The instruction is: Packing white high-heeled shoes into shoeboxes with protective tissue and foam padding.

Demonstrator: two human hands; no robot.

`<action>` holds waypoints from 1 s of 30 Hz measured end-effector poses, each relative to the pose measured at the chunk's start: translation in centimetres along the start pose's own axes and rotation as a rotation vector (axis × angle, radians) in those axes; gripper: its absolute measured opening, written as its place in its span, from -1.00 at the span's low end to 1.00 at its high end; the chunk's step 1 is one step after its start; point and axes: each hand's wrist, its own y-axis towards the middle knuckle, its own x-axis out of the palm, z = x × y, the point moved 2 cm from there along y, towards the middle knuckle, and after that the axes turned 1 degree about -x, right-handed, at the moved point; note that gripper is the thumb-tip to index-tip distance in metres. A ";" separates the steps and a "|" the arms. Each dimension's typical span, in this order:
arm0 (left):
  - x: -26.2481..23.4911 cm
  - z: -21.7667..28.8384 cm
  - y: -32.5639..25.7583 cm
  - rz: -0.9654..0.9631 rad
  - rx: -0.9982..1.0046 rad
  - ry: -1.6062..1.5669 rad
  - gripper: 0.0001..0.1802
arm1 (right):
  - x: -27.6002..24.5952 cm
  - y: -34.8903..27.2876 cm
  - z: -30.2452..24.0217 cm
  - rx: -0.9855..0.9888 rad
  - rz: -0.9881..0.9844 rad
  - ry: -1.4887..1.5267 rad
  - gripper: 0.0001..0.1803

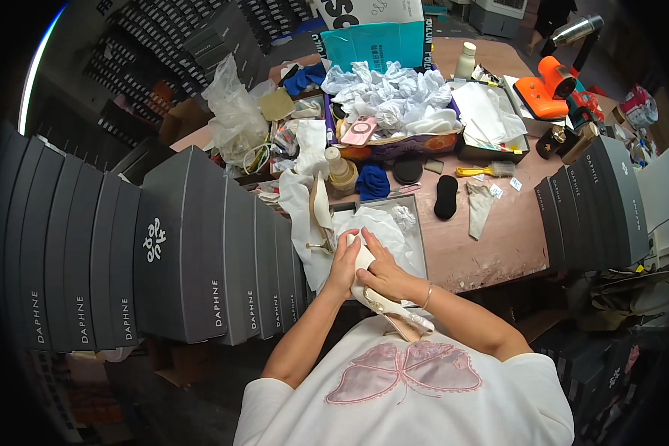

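A cream shoe with a strappy, ornamented back (380, 303) is between my two hands over the near edge of the table, its toe pointing away from me. My left hand (341, 266) is closed round the left side of the toe. From the right, my right hand (388, 276) grips the same shoe, fingers over its upper and thumb across it. Just beyond lies an open grey shoe box (421, 249) with white tissue paper (383, 229) inside. A second cream shoe (320, 206) leans along the box's left side, against more tissue. What is inside the toe is hidden.
Dark shoe boxes (178, 253) stand stacked at left, more (600, 197) at right. Behind the open box are a blue cloth (372, 182), a bottle (340, 172), a black pad (445, 198), a yellow-handled brush (486, 170) and a bin of crumpled paper (394, 93). An orange device (546, 89) stands far right.
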 end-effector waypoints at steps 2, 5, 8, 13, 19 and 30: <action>0.3 0.1 0.0 -0.030 0.000 -0.042 -0.69 | -1.7 -1.0 -1.9 -0.050 -0.042 -0.101 -0.33; 0.1 -0.6 0.1 -0.039 -0.036 -0.138 -0.69 | -1.9 -2.5 -3.2 -0.157 -0.083 -0.145 -0.37; 0.4 -0.3 0.3 -0.014 -0.034 -0.037 -0.67 | -0.7 -2.4 -2.2 0.043 0.049 -0.042 -0.37; -1.3 -2.5 1.3 0.097 -0.072 -0.075 -0.57 | 1.0 0.9 -0.1 0.184 0.079 -0.052 -0.12; -1.3 -2.6 1.0 0.123 -0.071 -0.004 -0.60 | 1.2 1.2 2.7 0.045 0.004 -0.176 -0.14; -1.7 -2.1 1.0 0.101 -0.059 0.017 -0.63 | 0.3 -2.6 0.2 0.161 0.033 -0.029 -0.34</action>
